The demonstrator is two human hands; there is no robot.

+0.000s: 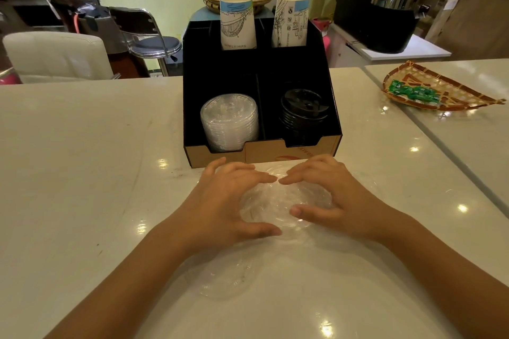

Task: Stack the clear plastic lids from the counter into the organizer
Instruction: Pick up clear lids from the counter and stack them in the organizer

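A small pile of clear plastic lids (272, 205) lies on the white counter in front of the black organizer (192, 107). My left hand (228, 198) and my right hand (330, 195) cup this pile from both sides, fingertips nearly meeting over it. More clear lids (223, 281) lie flat on the counter nearer to me, under my left forearm. A stack of clear lids (230, 121) stands in the organizer's front left compartment. Black lids (303, 113) fill the front right one.
Two stacks of paper cups (238, 22) (290, 20) stand in the organizer's rear slots. A woven tray (438, 88) with green packets lies on the counter at the right. Beyond the counter are chairs, stacked baskets and a metal machine.
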